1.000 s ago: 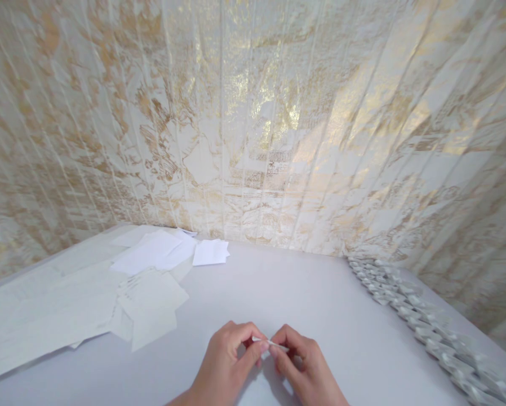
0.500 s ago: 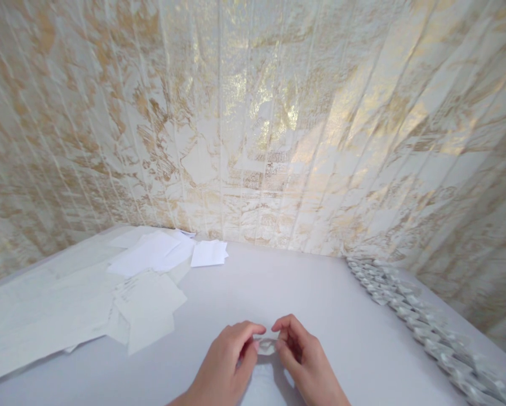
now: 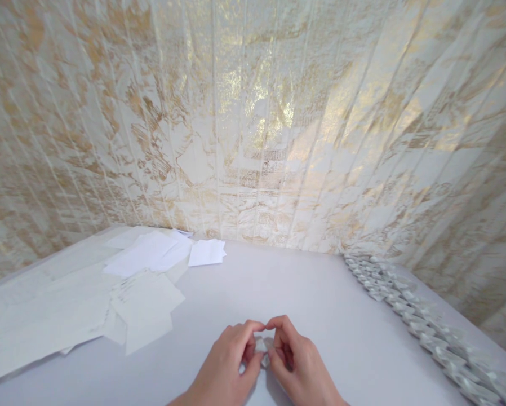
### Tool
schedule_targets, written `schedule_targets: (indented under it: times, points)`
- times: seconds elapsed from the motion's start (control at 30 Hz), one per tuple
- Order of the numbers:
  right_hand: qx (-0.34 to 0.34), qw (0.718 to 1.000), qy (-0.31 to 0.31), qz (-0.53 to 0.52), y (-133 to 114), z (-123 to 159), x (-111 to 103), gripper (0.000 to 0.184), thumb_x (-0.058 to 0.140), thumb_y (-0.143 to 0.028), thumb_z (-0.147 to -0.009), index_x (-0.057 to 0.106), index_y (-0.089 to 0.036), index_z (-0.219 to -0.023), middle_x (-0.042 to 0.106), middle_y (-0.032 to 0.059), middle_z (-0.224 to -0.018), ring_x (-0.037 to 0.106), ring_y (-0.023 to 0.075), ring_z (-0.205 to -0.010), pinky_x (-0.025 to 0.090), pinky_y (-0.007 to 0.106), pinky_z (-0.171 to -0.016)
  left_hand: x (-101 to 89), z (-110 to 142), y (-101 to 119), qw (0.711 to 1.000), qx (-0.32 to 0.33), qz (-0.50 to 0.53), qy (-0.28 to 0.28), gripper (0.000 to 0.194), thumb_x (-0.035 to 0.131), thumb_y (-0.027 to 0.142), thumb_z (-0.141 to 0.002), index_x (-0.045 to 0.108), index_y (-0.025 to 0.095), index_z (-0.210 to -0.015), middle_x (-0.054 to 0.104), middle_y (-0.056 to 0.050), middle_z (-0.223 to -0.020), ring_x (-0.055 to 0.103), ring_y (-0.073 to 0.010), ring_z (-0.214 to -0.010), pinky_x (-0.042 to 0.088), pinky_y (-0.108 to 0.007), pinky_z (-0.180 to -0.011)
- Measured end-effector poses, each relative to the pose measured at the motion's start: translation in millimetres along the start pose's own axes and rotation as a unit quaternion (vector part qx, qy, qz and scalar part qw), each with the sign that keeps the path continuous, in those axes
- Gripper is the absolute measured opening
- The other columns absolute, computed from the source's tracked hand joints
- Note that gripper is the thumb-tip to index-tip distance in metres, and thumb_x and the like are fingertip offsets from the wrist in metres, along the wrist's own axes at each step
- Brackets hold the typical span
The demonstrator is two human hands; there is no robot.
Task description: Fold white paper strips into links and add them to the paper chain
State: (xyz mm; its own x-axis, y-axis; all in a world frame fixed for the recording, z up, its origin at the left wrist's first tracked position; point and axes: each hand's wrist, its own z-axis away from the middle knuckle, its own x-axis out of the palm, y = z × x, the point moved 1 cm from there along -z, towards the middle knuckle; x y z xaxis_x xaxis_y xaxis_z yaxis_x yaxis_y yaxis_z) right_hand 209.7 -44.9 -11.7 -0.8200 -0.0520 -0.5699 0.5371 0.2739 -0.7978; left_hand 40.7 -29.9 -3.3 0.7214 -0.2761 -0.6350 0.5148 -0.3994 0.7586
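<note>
A small folded piece of white paper (image 3: 265, 356) is pinched between my two hands just above the white table. My left hand (image 3: 231, 361) is closed on its left side, thumb and fingers curled round it. On the other side my right hand (image 3: 297, 358) grips it the same way. Both index fingertips meet above the paper, and the thumbs lie close together in front. Fingers cover most of the folded paper, so its full shape is hidden.
Loose white sheets (image 3: 45, 310) and cut paper pieces (image 3: 149, 313) spread over the table's left side. A small stack of paper squares (image 3: 206, 252) lies near the patterned wall (image 3: 253, 141). Rows of folded paper pieces (image 3: 422, 332) run along the right edge.
My hands have moved closer together, and the index fingertips now touch. The folded paper between them has been squeezed narrower and its front has bent up.
</note>
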Motion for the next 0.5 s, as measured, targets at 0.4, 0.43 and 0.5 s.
schedule_targets:
  times: [0.4,0.43,0.5]
  points:
    - [-0.08,0.983,-0.013,0.162,-6.5,1.7,-3.7,0.03,0.047,-0.004,-0.074,0.057,-0.023,-0.095,0.06,0.002,-0.088,0.059,0.0184,-0.079,0.044,0.027,-0.069,3.3,-0.2,1.2,0.995,0.014,-0.104,0.0,0.042,0.047,0.002,-0.078,0.054,0.021,-0.115,0.063,-0.001,-0.086,0.056,-0.0221,-0.082,0.04,-0.035,-0.078]
    - [-0.092,0.983,-0.006,0.162,-5.7,1.9,-3.0,0.031,0.047,-0.003,-0.073,0.058,-0.023,-0.094,0.059,0.003,-0.091,0.059,0.0191,-0.084,0.045,0.027,-0.072,2.6,-0.2,1.8,0.994,0.013,-0.11,0.002,0.041,0.047,0.002,-0.079,0.053,0.021,-0.115,0.062,-0.001,-0.085,0.056,-0.0221,-0.081,0.04,-0.035,-0.078]
    - [-0.1,0.983,0.006,0.155,-4.2,1.9,-1.6,0.031,0.049,-0.002,-0.071,0.06,-0.022,-0.091,0.058,0.0035,-0.093,0.059,0.0196,-0.087,0.046,0.028,-0.075,0.7,-0.3,3.6,0.993,0.015,-0.118,0.0,0.037,0.047,0.002,-0.08,0.052,0.02,-0.111,0.062,0.0,-0.083,0.055,-0.0218,-0.08,0.039,-0.035,-0.077]
